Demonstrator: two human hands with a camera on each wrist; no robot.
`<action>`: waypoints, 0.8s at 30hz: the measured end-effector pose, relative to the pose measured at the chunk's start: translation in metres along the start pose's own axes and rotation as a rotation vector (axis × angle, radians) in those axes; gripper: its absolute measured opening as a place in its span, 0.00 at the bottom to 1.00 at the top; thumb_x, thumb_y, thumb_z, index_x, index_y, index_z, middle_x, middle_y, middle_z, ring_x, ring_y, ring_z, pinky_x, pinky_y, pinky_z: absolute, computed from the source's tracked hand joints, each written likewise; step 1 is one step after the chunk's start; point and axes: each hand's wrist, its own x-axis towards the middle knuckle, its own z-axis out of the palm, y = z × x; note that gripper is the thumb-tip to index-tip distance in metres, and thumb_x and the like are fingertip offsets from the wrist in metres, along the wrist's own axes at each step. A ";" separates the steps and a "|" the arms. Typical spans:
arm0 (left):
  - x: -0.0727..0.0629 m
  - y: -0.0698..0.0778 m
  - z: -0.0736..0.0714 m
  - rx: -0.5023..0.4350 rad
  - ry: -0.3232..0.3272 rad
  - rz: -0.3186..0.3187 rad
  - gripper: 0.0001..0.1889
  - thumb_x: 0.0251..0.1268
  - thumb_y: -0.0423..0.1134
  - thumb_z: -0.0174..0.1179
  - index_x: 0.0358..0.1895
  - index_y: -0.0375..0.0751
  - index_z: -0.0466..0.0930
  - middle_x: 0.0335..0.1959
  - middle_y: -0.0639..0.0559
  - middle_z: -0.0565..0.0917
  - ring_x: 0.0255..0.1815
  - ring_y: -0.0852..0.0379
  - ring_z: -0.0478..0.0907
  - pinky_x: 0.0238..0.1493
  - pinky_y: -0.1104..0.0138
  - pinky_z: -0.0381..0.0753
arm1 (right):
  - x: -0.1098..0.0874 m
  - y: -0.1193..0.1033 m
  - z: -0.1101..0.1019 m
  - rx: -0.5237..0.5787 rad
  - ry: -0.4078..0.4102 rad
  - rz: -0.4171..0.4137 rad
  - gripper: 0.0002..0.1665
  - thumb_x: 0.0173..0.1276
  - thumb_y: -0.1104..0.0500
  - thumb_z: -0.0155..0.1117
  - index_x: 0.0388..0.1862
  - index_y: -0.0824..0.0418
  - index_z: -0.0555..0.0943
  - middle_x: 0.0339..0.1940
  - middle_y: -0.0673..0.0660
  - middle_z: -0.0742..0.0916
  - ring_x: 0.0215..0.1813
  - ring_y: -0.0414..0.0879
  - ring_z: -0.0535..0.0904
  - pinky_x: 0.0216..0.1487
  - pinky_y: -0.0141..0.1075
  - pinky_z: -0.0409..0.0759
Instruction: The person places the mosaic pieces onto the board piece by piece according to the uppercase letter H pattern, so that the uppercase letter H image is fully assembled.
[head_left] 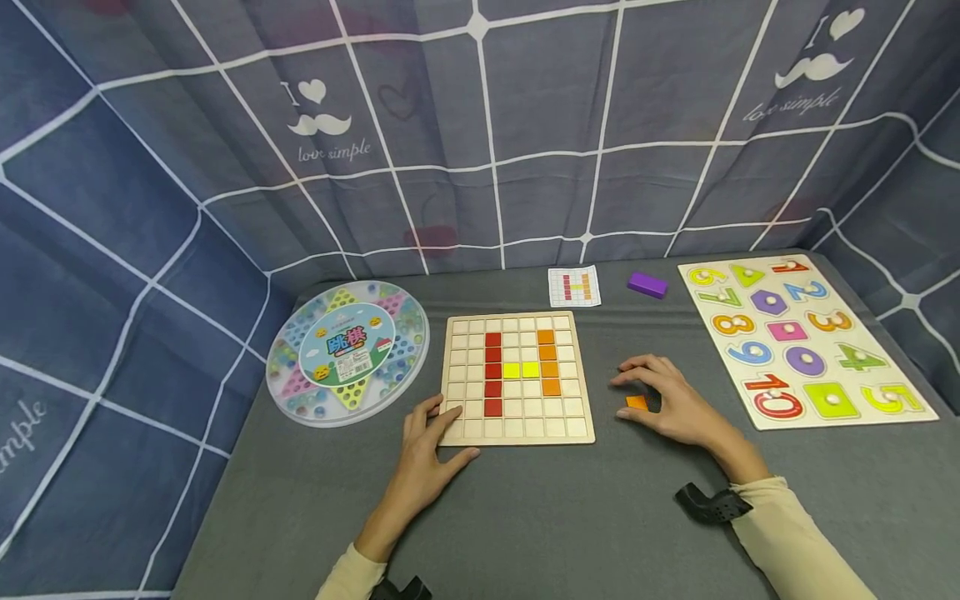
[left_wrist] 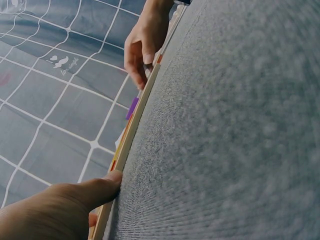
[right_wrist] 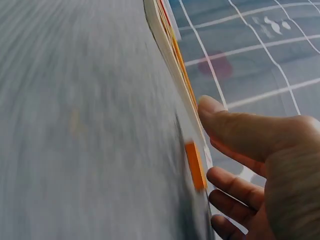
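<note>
A square wooden grid board (head_left: 517, 429) lies on the grey cloth, with a column of red tiles (head_left: 492, 371), two yellow tiles (head_left: 521, 370) and a column of orange tiles (head_left: 551, 367) set in it. My left hand (head_left: 422, 467) rests at its near left corner, thumb along the front edge, a fingertip over the top and other fingers by the left side. The left wrist view has that thumb (left_wrist: 102, 192) against the edge. Right of the board, my right hand (head_left: 671, 404) reaches around an orange piece (head_left: 636, 402), thumb and fingers spread apart; the right wrist view shows the orange piece (right_wrist: 196, 166) on the cloth.
Behind the board lie a small pattern card (head_left: 574, 287) and a purple block (head_left: 647, 285). A round game box (head_left: 348, 400) stands to the left. At the right is a number and shape board (head_left: 810, 400). A checked curtain (head_left: 540, 200) rises behind.
</note>
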 end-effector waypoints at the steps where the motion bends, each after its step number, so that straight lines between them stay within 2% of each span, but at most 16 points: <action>1: 0.000 0.000 0.000 -0.001 0.001 0.000 0.34 0.48 0.45 0.77 0.62 0.41 0.78 0.68 0.37 0.66 0.61 0.43 0.64 0.56 0.47 0.70 | -0.003 0.002 -0.002 -0.005 0.000 0.005 0.25 0.47 0.58 0.82 0.46 0.52 0.84 0.56 0.56 0.79 0.58 0.53 0.69 0.57 0.51 0.62; 8: 0.000 -0.001 0.001 0.002 0.001 0.005 0.34 0.48 0.44 0.77 0.61 0.41 0.78 0.68 0.37 0.66 0.61 0.43 0.64 0.56 0.47 0.70 | -0.015 0.013 -0.012 0.000 -0.025 0.050 0.24 0.48 0.58 0.82 0.45 0.49 0.84 0.58 0.55 0.78 0.61 0.53 0.66 0.59 0.48 0.60; 15: 0.000 0.000 0.000 0.012 0.006 0.006 0.33 0.48 0.44 0.77 0.61 0.40 0.78 0.68 0.37 0.67 0.61 0.43 0.64 0.55 0.47 0.70 | -0.018 0.017 -0.013 -0.006 -0.054 0.031 0.22 0.50 0.59 0.80 0.44 0.46 0.84 0.60 0.55 0.77 0.62 0.52 0.66 0.60 0.48 0.60; 24: 0.000 0.000 0.000 0.002 0.003 0.002 0.34 0.47 0.44 0.77 0.61 0.41 0.78 0.68 0.37 0.67 0.61 0.43 0.64 0.56 0.47 0.69 | -0.019 0.018 -0.015 -0.016 -0.060 0.031 0.22 0.51 0.61 0.80 0.44 0.43 0.83 0.60 0.53 0.77 0.62 0.49 0.66 0.63 0.32 0.56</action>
